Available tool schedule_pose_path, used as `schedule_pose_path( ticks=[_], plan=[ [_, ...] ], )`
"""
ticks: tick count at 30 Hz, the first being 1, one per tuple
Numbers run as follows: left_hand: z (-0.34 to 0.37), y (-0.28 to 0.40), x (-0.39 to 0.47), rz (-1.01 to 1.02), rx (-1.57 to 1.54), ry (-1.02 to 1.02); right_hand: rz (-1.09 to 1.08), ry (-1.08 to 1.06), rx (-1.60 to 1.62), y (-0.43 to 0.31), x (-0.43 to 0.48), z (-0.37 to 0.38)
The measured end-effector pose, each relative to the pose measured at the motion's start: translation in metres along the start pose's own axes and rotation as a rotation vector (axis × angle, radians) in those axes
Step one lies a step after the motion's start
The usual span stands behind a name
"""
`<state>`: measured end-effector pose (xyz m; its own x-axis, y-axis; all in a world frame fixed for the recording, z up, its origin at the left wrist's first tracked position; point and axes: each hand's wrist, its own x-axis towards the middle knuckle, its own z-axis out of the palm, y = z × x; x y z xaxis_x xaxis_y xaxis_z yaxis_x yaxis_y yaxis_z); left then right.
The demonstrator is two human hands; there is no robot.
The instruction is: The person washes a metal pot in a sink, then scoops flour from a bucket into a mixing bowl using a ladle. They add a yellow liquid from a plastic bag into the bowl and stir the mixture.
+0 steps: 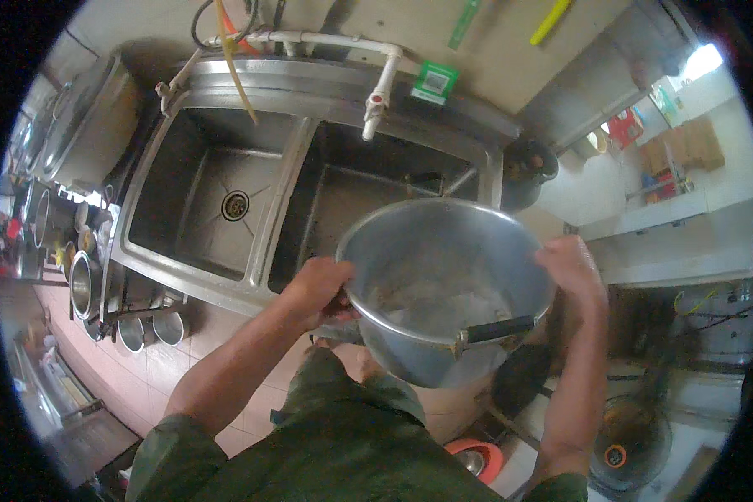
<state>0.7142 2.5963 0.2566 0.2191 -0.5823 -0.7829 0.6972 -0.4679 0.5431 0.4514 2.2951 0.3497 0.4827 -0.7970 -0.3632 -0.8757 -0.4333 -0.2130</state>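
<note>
A large round metal pot (408, 351) is held tilted over the front edge of the right basin, partly above the floor. My left hand (323, 288) grips its rim on the left. On the opposite side, my right hand (571, 267) has hold of the rim. One black-gripped handle (499, 329) is on the near side of the pot, and another handle (425, 179) shows beyond the far rim. Greyish streaks mark the inside bottom; whether there is liquid in it I cannot tell. Behind lies a stainless steel double sink (276, 207), its right basin partly hidden by the pot.
A white pipe tap (375, 113) overhangs the right basin. The left basin has a drain (235, 206), with a yellowish hose (235, 69) hanging above. Several metal pots (135, 332) stand low at left. An orange-red basin (491, 461) sits on the floor; a stove burner (615, 456) is at right.
</note>
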Motion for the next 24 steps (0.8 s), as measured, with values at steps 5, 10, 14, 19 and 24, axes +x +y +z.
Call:
schedule_pose_path(
  ticks=[5, 10, 14, 19, 24],
  plan=[
    [-0.014, -0.072, 0.077, -0.179, -0.034, -0.065, -0.106, 0.170, -0.130, -0.078, 0.012, -0.027],
    [0.015, -0.086, 0.096, -0.375, 0.055, -0.112, -0.099, 0.189, -0.382, -0.111, 0.036, -0.036],
    [0.022, -0.113, 0.113, -0.410, -0.073, -0.238, -0.101, 0.114, -0.546, -0.162, 0.057, -0.034],
    [0.026, -0.098, 0.092, -0.571, -0.144, -0.390, -0.066, 0.070, -0.547, -0.213, 0.069, -0.031],
    [0.024, -0.142, 0.122, -0.631, -0.360, -0.569, -0.046, -0.019, -0.610, -0.245, 0.085, -0.023]
  ],
)
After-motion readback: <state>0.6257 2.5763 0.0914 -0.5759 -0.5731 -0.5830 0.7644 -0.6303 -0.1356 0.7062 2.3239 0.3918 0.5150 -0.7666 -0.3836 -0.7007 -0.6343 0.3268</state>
